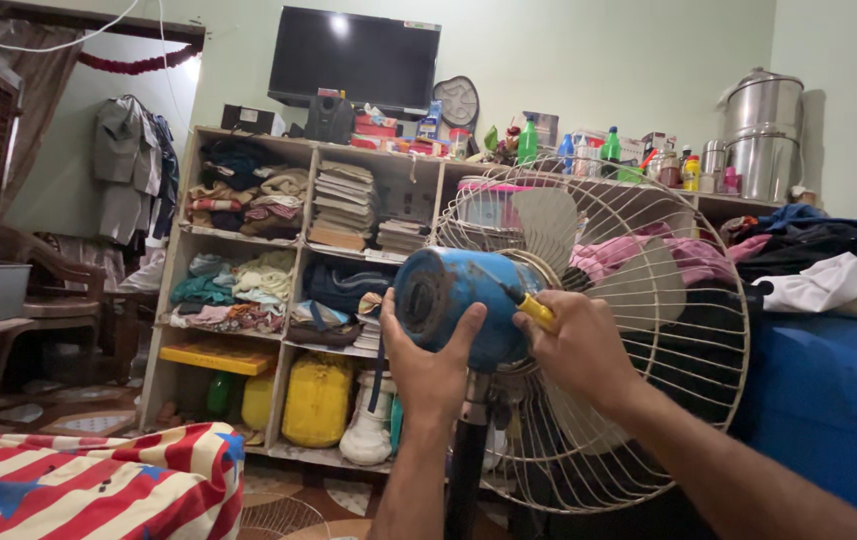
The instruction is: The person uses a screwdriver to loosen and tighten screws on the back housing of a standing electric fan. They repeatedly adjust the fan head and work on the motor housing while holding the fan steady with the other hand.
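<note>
Two bare forearms enter from the bottom edge, no sleeves visible up to the frame border. Left hand (431, 372) and right hand (580, 348): no gloves, no rings, no watch or wristband seen on either wrist. Fine dark hair shows along the right forearm; fingernails are short and unpainted where visible.

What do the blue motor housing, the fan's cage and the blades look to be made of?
Blue motor housing: likely painted metal, its paint chipped with rusty brown patches. Cage: thin metal wire, pale coated, dull. Blades: probably plastic, translucent beige and matte. The left hand cups the housing.
</note>
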